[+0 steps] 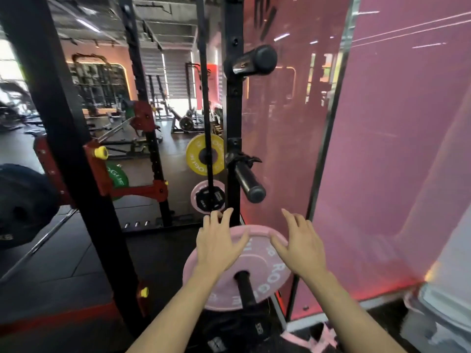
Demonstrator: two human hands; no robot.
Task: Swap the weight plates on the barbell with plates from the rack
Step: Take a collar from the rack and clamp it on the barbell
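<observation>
The left hand (219,247) and right hand (300,247) rest flat, fingers spread, on the pink plate (265,271), which sits on a low rack peg (244,284). The swap looks barely started.

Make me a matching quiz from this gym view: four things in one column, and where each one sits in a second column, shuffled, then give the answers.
Things:
1. pink plate
2. yellow plate
3. green plate
4. top storage peg

Places:
A. bare, high on the black upright
B. behind the red rack bracket, left of the upright
C. on the lowest peg, under both hands
D. beyond the upright, above a smaller pink plate

Pairs: 1-C, 2-D, 3-B, 4-A
</observation>
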